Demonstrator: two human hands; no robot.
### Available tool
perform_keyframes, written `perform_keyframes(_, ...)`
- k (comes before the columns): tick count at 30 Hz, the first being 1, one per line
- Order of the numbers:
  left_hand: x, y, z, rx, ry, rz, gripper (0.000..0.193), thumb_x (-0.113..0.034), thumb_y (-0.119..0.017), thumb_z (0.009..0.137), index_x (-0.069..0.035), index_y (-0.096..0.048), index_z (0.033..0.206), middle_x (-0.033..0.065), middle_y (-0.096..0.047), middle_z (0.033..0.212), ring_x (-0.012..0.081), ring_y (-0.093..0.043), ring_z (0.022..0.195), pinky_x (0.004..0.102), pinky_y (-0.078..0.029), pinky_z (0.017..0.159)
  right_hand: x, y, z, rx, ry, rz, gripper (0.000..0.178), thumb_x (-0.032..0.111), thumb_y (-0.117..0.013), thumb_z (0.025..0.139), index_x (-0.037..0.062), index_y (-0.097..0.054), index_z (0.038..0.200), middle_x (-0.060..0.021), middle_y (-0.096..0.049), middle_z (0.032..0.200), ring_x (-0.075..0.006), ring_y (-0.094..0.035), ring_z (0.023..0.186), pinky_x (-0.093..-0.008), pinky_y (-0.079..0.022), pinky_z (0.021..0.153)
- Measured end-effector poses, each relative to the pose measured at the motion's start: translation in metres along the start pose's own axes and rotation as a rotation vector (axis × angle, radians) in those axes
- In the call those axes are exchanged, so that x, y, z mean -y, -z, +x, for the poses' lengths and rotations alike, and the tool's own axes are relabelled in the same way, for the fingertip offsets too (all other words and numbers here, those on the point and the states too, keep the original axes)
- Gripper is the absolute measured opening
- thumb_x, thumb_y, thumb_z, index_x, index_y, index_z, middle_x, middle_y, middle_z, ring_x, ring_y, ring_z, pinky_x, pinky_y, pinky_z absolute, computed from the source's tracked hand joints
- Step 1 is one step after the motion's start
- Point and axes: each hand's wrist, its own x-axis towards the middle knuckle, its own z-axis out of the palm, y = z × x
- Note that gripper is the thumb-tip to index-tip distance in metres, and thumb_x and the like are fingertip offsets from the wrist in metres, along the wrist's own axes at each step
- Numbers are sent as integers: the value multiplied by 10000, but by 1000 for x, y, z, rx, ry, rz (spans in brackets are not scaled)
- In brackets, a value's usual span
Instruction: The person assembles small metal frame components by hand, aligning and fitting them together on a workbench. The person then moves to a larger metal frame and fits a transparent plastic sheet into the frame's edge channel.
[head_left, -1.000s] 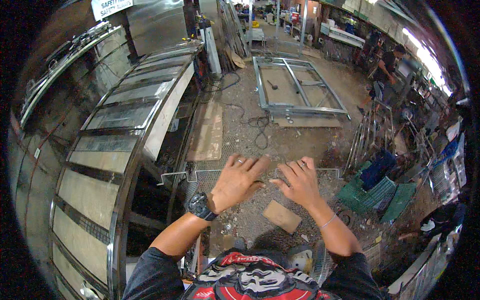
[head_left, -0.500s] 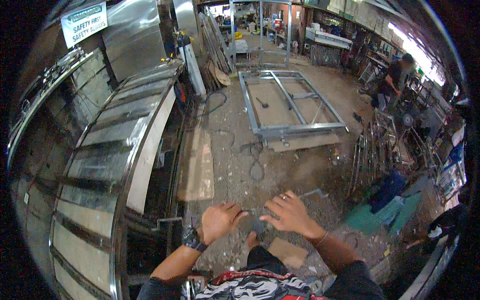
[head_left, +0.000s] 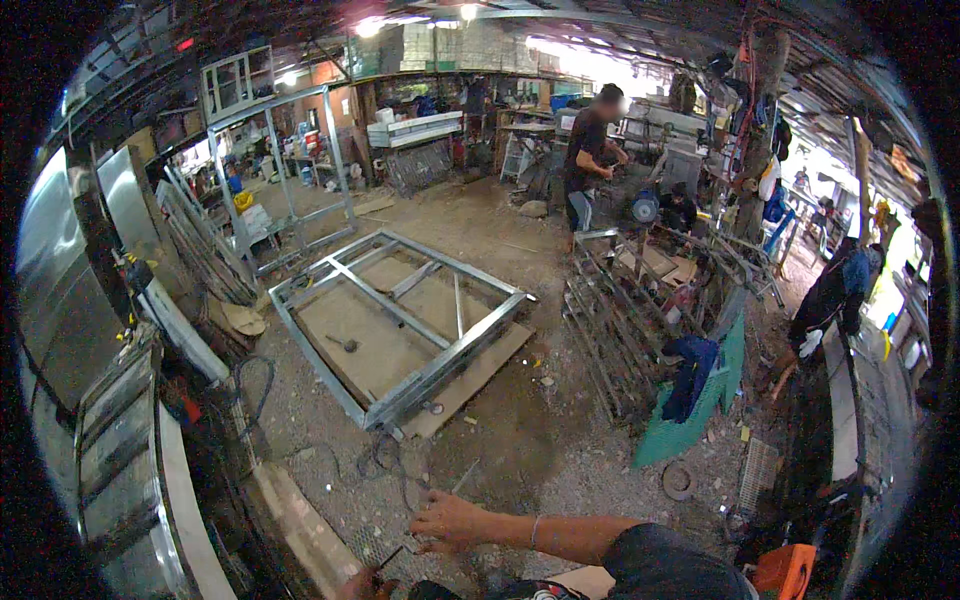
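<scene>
Wire mesh, a thin grey grid lying flat on the dirt floor at the lower edge of the view, is what the right hand rests on, fingers spread and pointing left, so its grip is apart and pressed flat, not closed round anything. The left hand shows only as a sliver at the bottom edge beside a dark short tool or rod; whether its grip is together or apart cannot be told.

Just left of the mesh lies a pale wooden plank, and beyond that a curved structure of metal and glass panels. Black cable loops over the floor between them. Farther out, well apart from the hands, a rectangular steel frame lies on a flat board, with a small hammer inside it. An upright steel frame stands behind it. To the right a rack of metal bars stands near a green plastic crate tipped on its side, with blue cloth draped over it. An orange box-shaped object sits at the lower right. A person in a dark shirt works at a desk far back.
</scene>
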Motion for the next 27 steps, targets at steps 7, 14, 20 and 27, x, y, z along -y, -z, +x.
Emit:
perform_keyframes(7,149,8,124,-39,-75,-192,392,-267,-701,1052,-14,-636,1345,92,-686,835,254,-629,715,415,-513,643,-87,7,118,-503,32,-129,514,407,-720,975,162,-607,1412,-110,-675,1309,-298,-656,1235,-585,-293,1217)
perform_keyframes(14,341,97,265,-108,239,-320,380,-262,-727,1040,-7,-701,1321,-7,-650,868,98,-572,712,282,-483,616,-223,-66,270,-656,-634,215,436,393,-688,1021,143,-672,1378,-189,-713,1221,-378,-678,1160,-528,-500,1050)
perform_keyframes(20,404,209,361,-213,575,-576,307,-217,-731,1028,17,-738,1227,55,-700,863,139,-562,655,327,-479,588,-307,-213,267,-104,-887,534,481,422,-616,1031,85,-657,1373,-277,-725,1109,-476,-703,981,-564,-559,837)
perform_keyframes(27,491,272,483,-385,605,-623,355,-228,-747,1033,-13,-703,1312,76,-719,905,147,-540,673,377,-458,585,-353,-304,250,232,-1192,685,473,400,-647,957,65,-705,1286,-271,-745,1038,-462,-725,949,-568,-569,828)
